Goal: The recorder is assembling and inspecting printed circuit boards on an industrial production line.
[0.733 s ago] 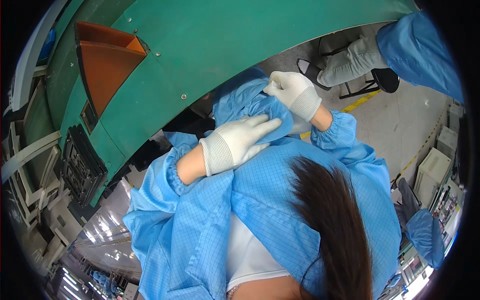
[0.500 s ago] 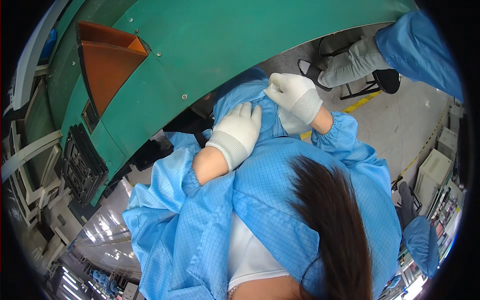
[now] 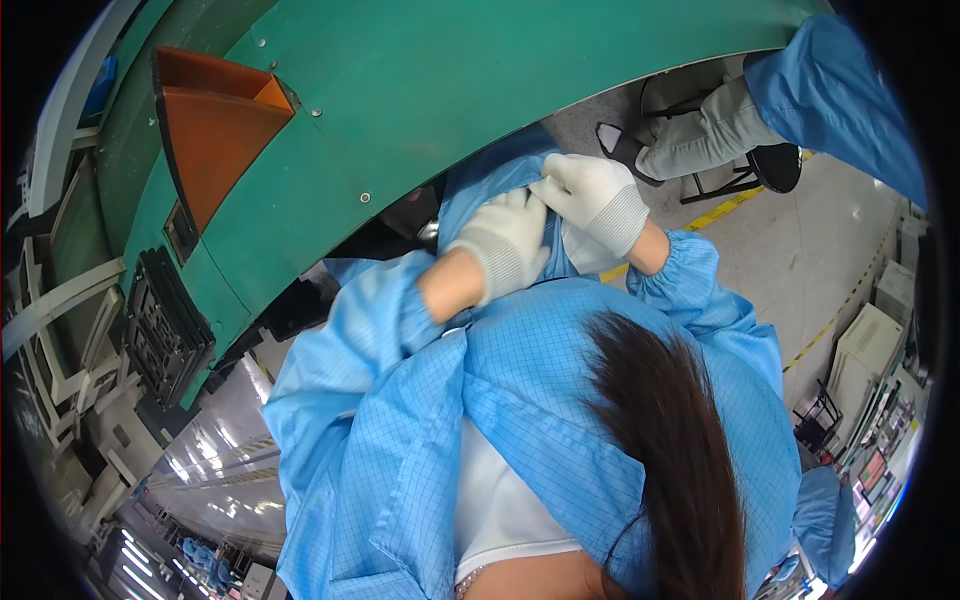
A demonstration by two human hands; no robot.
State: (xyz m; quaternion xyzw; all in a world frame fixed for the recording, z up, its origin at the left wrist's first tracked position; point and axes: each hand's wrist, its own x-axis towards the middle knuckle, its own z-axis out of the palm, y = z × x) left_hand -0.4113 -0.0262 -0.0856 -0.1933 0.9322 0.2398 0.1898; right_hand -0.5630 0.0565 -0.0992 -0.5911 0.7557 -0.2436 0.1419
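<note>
In the head view, a plain blue cloth [image 3: 492, 182], softly creased and darker toward its far end, lies over the lap, just below the near edge of the green bench [image 3: 450, 95]. The right hand [image 3: 592, 197], white-gloved, has its grip closed, pinching the cloth's folded edge. The left hand [image 3: 508, 238], blurred, touches the cloth nearby; its grip I cannot tell.
</note>
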